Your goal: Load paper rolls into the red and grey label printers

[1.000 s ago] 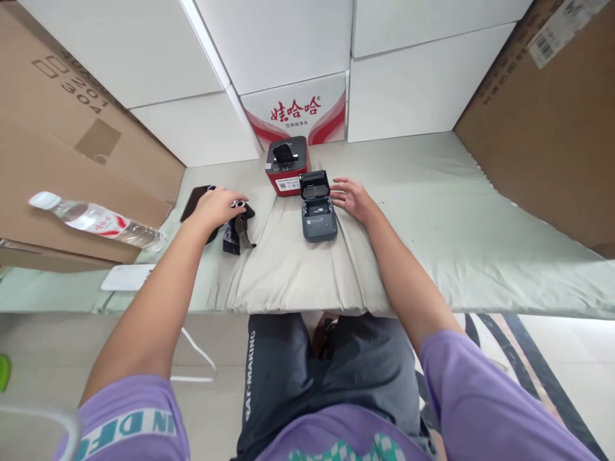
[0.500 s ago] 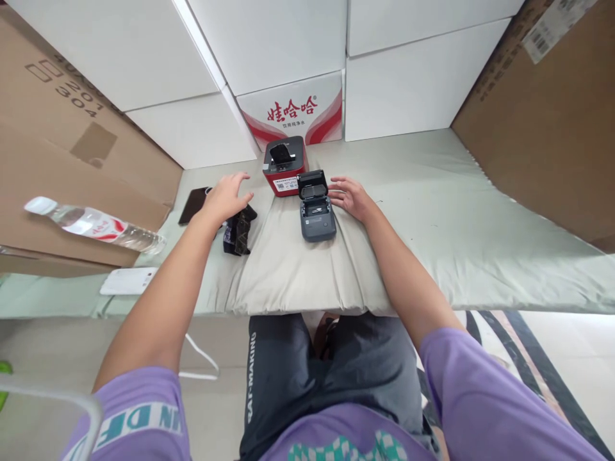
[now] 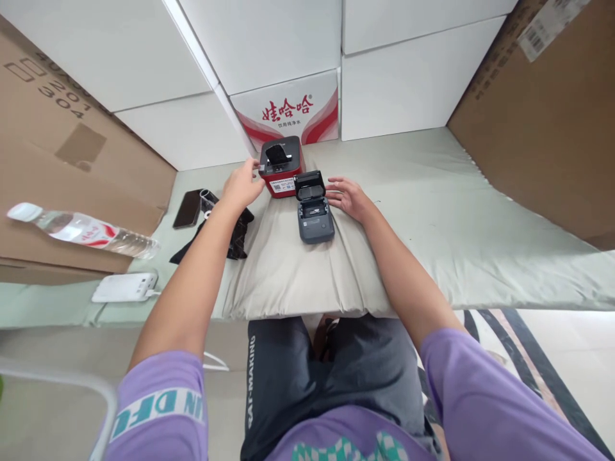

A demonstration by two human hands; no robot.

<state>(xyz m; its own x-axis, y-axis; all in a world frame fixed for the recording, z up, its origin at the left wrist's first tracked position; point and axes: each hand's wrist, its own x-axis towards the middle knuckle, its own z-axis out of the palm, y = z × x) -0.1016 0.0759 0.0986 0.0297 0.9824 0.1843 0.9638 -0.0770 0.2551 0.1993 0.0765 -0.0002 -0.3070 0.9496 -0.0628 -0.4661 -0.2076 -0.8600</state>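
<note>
A dark blue-grey portable label printer (image 3: 316, 225) sits on the cloth-covered surface with its black lid raised. Just right of its lid is my right hand (image 3: 349, 197), fingers spread and holding nothing; whether a fingertip touches the printer I cannot tell. Behind the printer stands a red box with a black top (image 3: 282, 168), bearing a white label and a small dark glossy piece. My left hand (image 3: 243, 184) is at the left side of this box, fingers apart, fingertips close to its edge. Under my left forearm lies a crumpled black pouch or cloth (image 3: 239, 235).
On the left are a dark phone (image 3: 187, 209), a water bottle (image 3: 91, 232) lying tilted by a brown carton (image 3: 62, 141), and a white power bank (image 3: 123, 288) with a cable. White boxes (image 3: 269, 45) line the back; another brown carton (image 3: 548, 128) stands right.
My left hand has moved right and forward, from above the black pouch to the red box. The right hand stays beside the printer. The view has shifted slightly.
</note>
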